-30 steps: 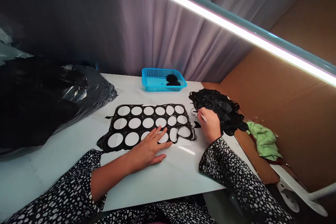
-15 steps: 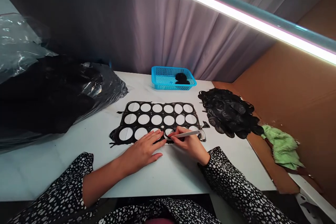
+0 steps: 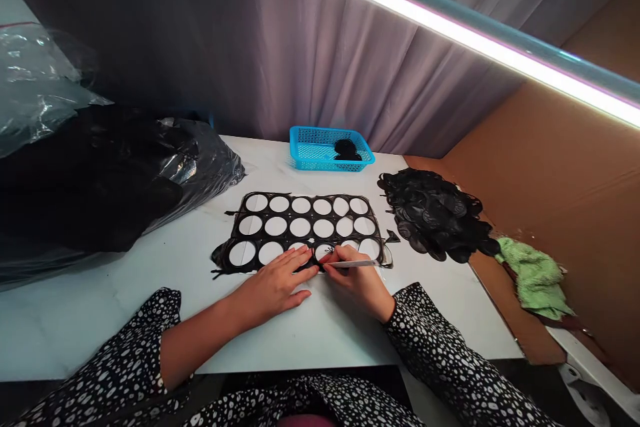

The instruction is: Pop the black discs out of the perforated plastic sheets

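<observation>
A black sheet (image 3: 287, 238) with rows of round holes lies flat on the white table, its holes showing white. Fingers stretched and spread a little, my left hand (image 3: 277, 285) rests on the sheet's near edge. Close to its right, my right hand (image 3: 357, 275) pinches a slim, pale, pen-shaped tool (image 3: 356, 264) over a front-row hole. Thin black strands (image 3: 329, 251) show in that hole beside my fingertips. The tool's tip is hidden or too small to make out.
A blue basket (image 3: 305, 163) with a few black pieces stands at the back. On the right are a heap of black round pieces (image 3: 435, 213) and a green cloth (image 3: 535, 277). A large bag (image 3: 195, 180) of black material fills the left. A bright tube lamp (image 3: 425, 20) crosses above.
My right hand has shifted slightly, and the tool now lies flatter, its rear end lower and further left. Thin black strands show more clearly in the hole. My left hand stays on the sheet.
</observation>
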A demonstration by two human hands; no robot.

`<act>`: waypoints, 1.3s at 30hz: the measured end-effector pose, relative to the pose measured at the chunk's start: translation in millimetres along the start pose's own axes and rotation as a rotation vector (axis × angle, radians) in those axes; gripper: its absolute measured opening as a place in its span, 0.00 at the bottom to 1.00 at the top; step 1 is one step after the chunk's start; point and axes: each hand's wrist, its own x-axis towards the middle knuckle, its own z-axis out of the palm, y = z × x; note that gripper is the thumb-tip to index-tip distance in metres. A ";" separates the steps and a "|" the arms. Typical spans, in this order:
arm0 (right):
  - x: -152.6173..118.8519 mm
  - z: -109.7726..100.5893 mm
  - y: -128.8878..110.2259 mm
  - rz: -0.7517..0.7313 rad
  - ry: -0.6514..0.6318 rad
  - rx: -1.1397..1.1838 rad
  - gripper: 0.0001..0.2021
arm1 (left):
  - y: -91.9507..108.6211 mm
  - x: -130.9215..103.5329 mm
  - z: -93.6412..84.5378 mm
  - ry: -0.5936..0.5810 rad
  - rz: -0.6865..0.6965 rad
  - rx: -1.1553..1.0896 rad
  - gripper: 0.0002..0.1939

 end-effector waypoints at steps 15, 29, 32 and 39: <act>43.5 -71.8 42.7 0.015 0.412 -0.558 0.07 | -4.9 -3.1 -9.9 -0.064 -0.086 -0.087 0.22; 64.8 -15.5 10.5 0.059 0.024 0.097 0.10 | -28.5 33.0 3.3 0.039 -0.110 0.068 0.23; 59.3 -13.2 9.3 0.073 -0.023 0.131 0.12 | -29.2 29.0 5.1 0.035 -0.118 0.055 0.24; 55.6 -9.6 18.3 0.073 -0.027 0.132 0.10 | -27.6 30.9 1.7 0.026 -0.122 0.035 0.23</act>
